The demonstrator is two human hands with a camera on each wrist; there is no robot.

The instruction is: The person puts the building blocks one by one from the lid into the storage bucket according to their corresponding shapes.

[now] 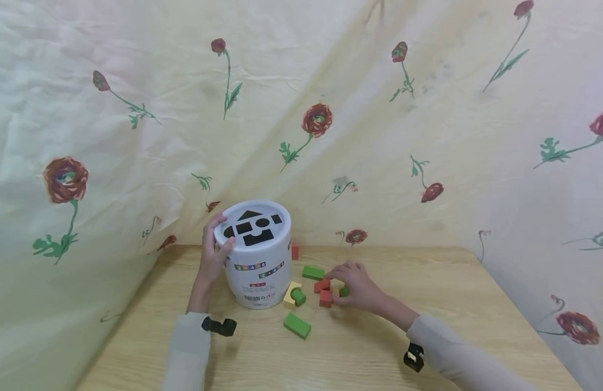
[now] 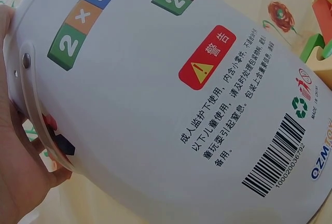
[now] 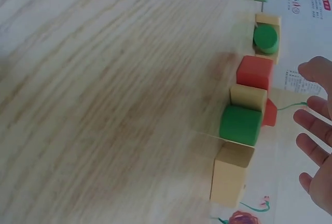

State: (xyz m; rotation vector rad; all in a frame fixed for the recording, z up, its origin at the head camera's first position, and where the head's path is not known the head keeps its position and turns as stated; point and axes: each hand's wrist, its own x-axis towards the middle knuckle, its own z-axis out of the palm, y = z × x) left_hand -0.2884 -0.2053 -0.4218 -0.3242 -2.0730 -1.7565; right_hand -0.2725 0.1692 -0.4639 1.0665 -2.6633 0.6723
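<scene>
A white shape-sorter bucket point(image 1: 258, 277) with dark cut-out shapes in its lid point(image 1: 255, 224) stands on the wooden table. My left hand point(image 1: 214, 255) grips its upper left rim, thumb over the lid's edge and other fingers around the side, beside the handle point(image 2: 32, 105). Over a cluster of blocks to the right hovers my right hand point(image 1: 360, 289), fingers spread and loosely bent, nothing held. In the right wrist view a red block point(image 3: 255, 72), a plain wood block point(image 3: 249, 96) and a green block point(image 3: 241, 124) lie close together near that hand's fingertips.
One green block point(image 1: 297, 326) lies nearer the front; another green block point(image 1: 313, 272) lies farther back. A green cylinder point(image 1: 299, 297) leans on a pale wood block point(image 1: 288, 300) by the bucket. Behind the table hangs a flowered cloth point(image 1: 379, 141).
</scene>
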